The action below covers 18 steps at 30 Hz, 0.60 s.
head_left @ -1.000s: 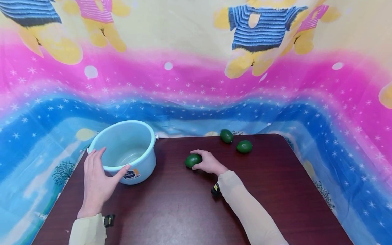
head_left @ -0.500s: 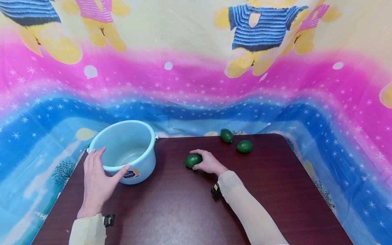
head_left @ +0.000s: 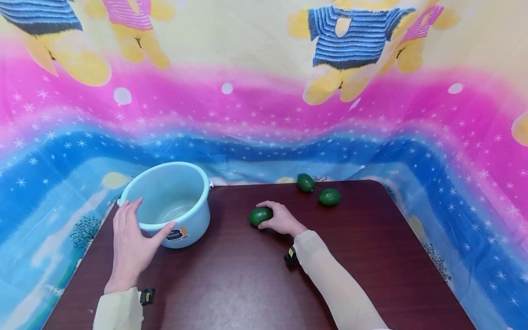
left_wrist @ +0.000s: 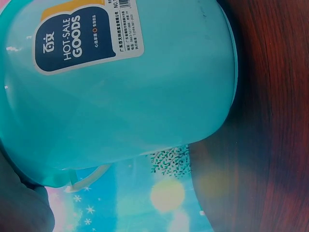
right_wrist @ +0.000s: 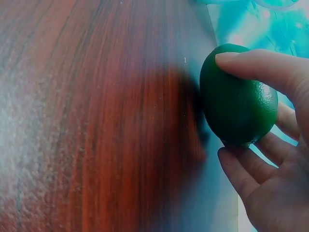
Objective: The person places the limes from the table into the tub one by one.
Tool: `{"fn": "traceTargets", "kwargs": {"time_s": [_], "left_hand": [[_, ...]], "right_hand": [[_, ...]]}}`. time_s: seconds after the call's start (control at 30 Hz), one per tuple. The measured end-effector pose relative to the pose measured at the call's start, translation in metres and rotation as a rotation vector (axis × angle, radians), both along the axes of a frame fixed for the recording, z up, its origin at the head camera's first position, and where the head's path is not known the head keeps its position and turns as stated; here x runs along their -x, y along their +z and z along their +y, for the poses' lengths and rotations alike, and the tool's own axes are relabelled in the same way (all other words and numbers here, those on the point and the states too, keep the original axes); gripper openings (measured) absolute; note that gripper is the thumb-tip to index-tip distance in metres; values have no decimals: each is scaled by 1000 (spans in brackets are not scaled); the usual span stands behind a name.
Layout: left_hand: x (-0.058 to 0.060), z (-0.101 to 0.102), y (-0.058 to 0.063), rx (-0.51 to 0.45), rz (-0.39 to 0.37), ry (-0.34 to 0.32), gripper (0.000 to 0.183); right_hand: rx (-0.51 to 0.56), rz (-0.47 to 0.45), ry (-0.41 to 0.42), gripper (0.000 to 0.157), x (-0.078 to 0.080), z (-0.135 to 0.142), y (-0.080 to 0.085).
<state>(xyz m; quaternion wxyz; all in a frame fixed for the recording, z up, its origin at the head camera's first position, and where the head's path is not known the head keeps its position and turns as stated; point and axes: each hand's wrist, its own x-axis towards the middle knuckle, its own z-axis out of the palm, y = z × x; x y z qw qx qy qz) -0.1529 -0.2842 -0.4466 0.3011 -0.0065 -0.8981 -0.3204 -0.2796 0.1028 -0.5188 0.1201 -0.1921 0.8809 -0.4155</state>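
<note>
Fruit [right_wrist: 234,104], green oval, is pinched in right hand [head_left: 281,220] between thumb and fingers; light-blue plastic bucket [head_left: 199,225] touched by spread left hand [head_left: 129,250].

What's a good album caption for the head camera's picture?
Left hand touching a blue bucket, right hand gripping a green fruit, two more fruits further back on the table.
</note>
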Motion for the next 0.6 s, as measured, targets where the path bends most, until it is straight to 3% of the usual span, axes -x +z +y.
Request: {"fn": "traceTargets", "kwargs": {"time_s": [0.6], "left_hand": [[0, 0, 0, 0, 8, -5, 100]], "right_hand": [[21, -22, -22, 63, -2, 1, 4]]}}
